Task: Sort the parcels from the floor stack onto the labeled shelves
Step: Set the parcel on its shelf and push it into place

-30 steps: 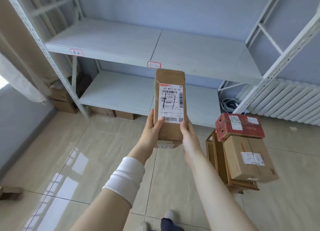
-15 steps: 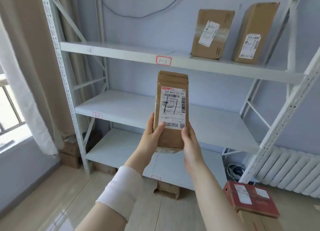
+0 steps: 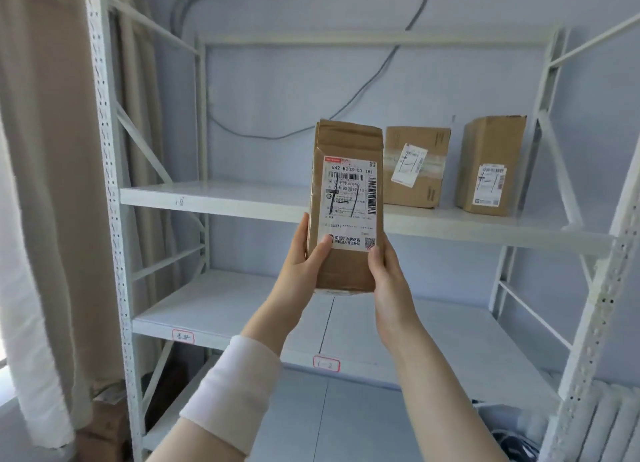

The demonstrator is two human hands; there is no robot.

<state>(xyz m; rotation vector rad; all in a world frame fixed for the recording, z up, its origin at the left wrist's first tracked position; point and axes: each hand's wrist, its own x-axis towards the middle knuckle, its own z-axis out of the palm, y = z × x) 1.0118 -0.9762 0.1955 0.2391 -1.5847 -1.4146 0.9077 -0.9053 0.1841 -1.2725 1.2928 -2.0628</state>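
A tall brown cardboard parcel [image 3: 346,198] with a white shipping label is held upright in front of the white metal shelving. My left hand [image 3: 300,260] grips its lower left side, thumb on the front. My right hand [image 3: 386,271] grips its lower right side. The parcel is level with the upper shelf [image 3: 214,198], whose front label is hidden behind it. Two brown parcels, one [image 3: 415,165] beside the held one and one [image 3: 491,165] further right, stand on that shelf. The middle shelf [image 3: 221,316] carries a red-framed label [image 3: 326,364] and a second label [image 3: 183,337].
A beige curtain [image 3: 45,184] hangs at the left beside the rack's upright post [image 3: 110,191]. A white radiator [image 3: 613,423] is at the lower right, with cables beside it. Brown boxes [image 3: 104,423] sit on the floor at the lower left. A grey cable runs across the wall.
The view has tilted up from the floor stack to the upper shelves. The parcel has been raised with both hands from the lower shelf's height to the upper shelf's height.
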